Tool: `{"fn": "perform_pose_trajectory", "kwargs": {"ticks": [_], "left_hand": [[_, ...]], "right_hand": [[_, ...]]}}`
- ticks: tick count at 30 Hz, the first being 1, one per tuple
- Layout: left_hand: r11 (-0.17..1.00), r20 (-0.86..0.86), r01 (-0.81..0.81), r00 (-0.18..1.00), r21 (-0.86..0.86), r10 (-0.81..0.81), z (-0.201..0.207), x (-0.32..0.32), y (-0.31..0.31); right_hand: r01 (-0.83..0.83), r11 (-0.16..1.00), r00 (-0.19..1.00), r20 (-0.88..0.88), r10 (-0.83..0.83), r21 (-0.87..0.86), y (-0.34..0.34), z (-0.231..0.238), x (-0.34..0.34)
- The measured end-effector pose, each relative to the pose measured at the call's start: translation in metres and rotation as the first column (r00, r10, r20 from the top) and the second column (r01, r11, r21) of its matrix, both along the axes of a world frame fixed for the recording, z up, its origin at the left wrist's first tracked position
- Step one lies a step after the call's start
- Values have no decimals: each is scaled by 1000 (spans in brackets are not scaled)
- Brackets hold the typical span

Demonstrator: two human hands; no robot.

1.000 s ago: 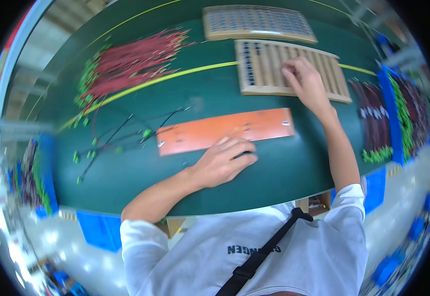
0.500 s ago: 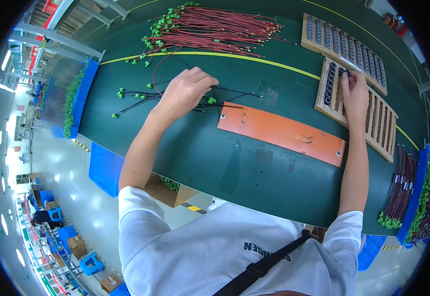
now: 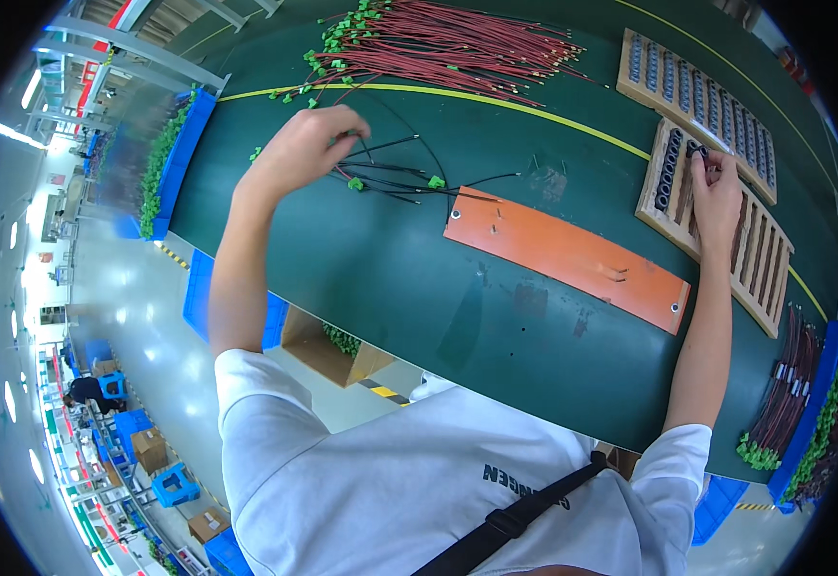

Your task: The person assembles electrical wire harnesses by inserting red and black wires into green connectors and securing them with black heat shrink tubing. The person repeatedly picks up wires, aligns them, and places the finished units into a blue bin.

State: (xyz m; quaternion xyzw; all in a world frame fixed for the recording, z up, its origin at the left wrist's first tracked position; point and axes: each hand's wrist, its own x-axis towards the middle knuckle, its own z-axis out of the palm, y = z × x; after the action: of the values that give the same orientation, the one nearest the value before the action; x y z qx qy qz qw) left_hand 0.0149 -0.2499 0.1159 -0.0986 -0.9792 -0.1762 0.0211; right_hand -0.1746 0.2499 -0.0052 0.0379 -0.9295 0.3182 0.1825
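Wires (image 3: pixel 398 170) lie by my left hand (image 3: pixel 305 147); black rings (image 3: pixel 667 171) sit by my right hand (image 3: pixel 716 195). I can't tell if either hand holds anything.

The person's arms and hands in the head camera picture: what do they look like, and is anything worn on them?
Both the left hand and the right hand are bare human hands, with no gloves or watch visible. The forearms are bare too, below short, loose white fabric sleeves. No cables or markings show on the arms.
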Motion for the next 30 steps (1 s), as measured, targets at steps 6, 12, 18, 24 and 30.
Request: {"fn": "perform_pose_trajectory", "kwargs": {"ticks": [6,12,18,24,30], "left_hand": [[982,45,-32,998,-185,41,-15,19,-27],[935,-74,-157,987,-317,141,-31,10,-67],[755,-157,-599,800,-267,579,-52,-19,-96],[824,-400,-456,861,-337,313,-80,-51,-126],[749,-211,-524,851,-406,481,-87,-75,-132]], "right_hand": [[-48,999,997,-63,46,-21,1,-6,-2],[-40,999,999,-3,40,13,1,1,1],[-46,998,999,6,46,43,1,2,1],[-79,997,996,-46,80,4,1,-2,0],[-92,996,994,-58,91,-6,0,0,1]]}}
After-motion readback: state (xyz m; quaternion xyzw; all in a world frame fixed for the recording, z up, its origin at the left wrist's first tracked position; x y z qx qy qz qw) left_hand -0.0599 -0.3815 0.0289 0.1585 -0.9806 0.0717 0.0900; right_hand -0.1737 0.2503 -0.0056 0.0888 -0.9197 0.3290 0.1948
